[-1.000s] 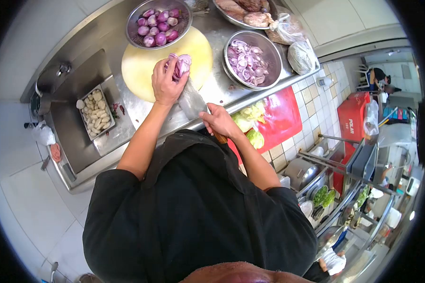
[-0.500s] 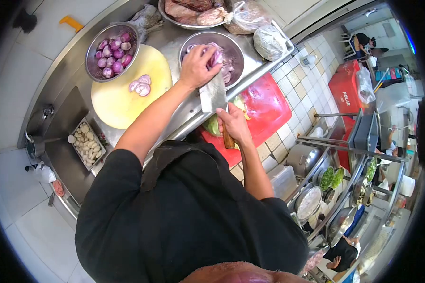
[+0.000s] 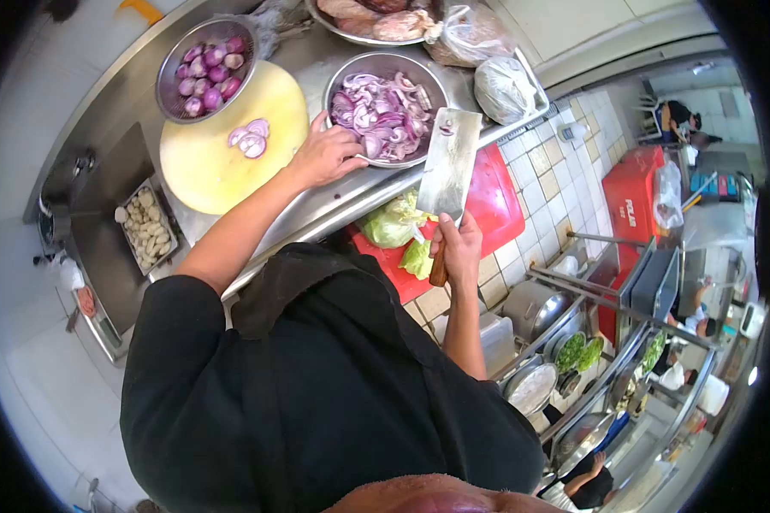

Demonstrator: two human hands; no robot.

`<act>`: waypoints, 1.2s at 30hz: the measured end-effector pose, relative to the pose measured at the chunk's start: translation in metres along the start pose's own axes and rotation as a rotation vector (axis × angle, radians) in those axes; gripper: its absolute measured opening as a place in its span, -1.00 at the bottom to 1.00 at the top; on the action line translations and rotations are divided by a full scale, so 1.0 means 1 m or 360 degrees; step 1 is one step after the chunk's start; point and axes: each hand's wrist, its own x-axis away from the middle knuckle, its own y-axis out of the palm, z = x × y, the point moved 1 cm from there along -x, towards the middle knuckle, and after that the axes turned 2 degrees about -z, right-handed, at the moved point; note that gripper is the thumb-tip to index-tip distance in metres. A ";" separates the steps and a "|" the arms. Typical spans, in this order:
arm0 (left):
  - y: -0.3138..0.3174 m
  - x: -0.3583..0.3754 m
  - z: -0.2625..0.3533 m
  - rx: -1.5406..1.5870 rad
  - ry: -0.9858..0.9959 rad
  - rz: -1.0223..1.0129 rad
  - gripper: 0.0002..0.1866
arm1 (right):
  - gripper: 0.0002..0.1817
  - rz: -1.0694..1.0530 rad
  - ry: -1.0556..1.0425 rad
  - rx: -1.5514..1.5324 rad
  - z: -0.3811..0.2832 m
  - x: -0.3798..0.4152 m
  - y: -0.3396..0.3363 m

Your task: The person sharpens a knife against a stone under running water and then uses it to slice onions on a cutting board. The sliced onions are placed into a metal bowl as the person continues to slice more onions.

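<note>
My left hand (image 3: 327, 156) is at the near-left side of a metal bowl (image 3: 332, 85), its fingers apart and against the bowl's outer side. Sliced red onions (image 3: 383, 115) fill much of that bowl. In my right hand (image 3: 459, 244) is the wooden handle of a cleaver (image 3: 450, 167), its broad blade pointing up and away beside the bowl. A small scrap of onion clings to the blade near its tip. Left of the bowl lies a round yellow cutting board (image 3: 205, 171), bearing a few onion slices (image 3: 250, 138).
A colander (image 3: 169, 103) of peeled red onions overlaps the board's far edge. Meat fills a bowl (image 3: 359, 34) at the back, beside plastic bags (image 3: 500, 90). A tray (image 3: 175, 244) of pale pieces sits in the sink at left. Lettuce (image 3: 391, 220) lies on a red lid-like surface (image 3: 498, 201) below the counter.
My left hand has come out of the bowl, leaving onion slices there, and moved to its near-left side. The cleaver has swung away from the bowl to the right.
</note>
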 end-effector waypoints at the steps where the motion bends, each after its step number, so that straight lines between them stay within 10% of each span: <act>1: -0.003 0.004 -0.005 -0.0013 0.0008 -0.0065 -0.60 | -0.87 -0.0038 -0.0017 0.0003 -0.002 -0.003 0.002; 7: -0.038 0.014 -0.053 0.0024 0.0079 0.0012 -0.59 | -0.88 -0.0371 -0.0032 0.0086 0.000 0.002 0.043; 13: -0.047 0.116 -0.128 0.0351 -0.1376 0.0446 -0.49 | -0.85 -0.0719 0.0260 0.0265 0.028 0.004 0.117; 36: -0.006 0.106 -0.066 -0.0007 -0.1174 0.0813 -0.42 | -0.76 -0.1070 0.0479 0.0448 0.083 -0.048 0.206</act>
